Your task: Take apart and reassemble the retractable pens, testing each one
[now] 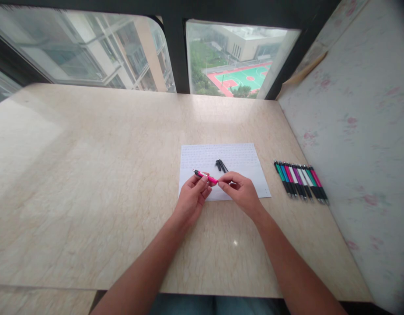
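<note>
My left hand (193, 196) grips a pink pen barrel (204, 176) over a white sheet of paper (251, 168). My right hand (238, 189) pinches the barrel's right end with its fingertips closed. What those fingertips hold beyond the barrel's end is too small to make out. A small black pen part (221, 165) lies on the paper just beyond my hands. Both hands hover low above the near edge of the paper.
A row of several pens (300, 180) with coloured barrels and black grips lies on the marble tabletop (90, 175) to the right of the paper. A floral-papered wall (353, 131) closes the right side. Windows (235, 61) run along the far edge.
</note>
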The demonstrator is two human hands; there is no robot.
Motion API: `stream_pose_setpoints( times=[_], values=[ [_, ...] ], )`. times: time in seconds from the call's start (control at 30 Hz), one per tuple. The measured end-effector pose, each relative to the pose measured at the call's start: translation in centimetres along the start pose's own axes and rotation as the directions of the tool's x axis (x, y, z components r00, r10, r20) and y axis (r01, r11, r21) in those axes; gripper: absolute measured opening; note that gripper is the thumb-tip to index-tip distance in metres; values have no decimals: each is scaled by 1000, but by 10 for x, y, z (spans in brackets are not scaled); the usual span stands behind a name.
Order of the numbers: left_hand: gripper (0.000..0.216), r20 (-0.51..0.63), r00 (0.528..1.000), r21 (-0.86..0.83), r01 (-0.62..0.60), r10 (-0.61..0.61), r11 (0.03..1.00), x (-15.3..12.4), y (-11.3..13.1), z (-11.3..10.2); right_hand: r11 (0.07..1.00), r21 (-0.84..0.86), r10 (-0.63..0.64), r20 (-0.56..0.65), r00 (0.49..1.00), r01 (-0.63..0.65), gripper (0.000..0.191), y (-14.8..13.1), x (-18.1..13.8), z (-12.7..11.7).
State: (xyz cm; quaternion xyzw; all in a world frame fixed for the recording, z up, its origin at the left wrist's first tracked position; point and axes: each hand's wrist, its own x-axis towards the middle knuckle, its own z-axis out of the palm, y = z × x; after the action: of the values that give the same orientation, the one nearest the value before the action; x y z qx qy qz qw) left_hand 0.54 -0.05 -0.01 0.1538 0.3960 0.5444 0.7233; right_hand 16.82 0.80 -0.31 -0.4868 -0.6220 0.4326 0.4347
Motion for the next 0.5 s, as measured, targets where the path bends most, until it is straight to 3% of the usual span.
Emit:
stream_pose_setpoints(
  times=[0.13,0.23,0.37,0.5],
  values=[
    [13,-8,999,-112,46,-47,993,1,4,0,979,-204,-45,-123,991,19,11,2,3,-11],
    [3,-33,994,-279,93,-106,956,1,10,2,872,-488,-95,-250,964,-41,12,12,5,-20],
    [8,-22,990,-406,119,-140,906,0,15,3,694,-712,-96,-238,966,-107,14,26,4,-21],
    [7,-7,987,-413,143,-160,899,-2,16,5,590,-800,-118,-222,968,-112,12,29,2,-14]
  ],
)
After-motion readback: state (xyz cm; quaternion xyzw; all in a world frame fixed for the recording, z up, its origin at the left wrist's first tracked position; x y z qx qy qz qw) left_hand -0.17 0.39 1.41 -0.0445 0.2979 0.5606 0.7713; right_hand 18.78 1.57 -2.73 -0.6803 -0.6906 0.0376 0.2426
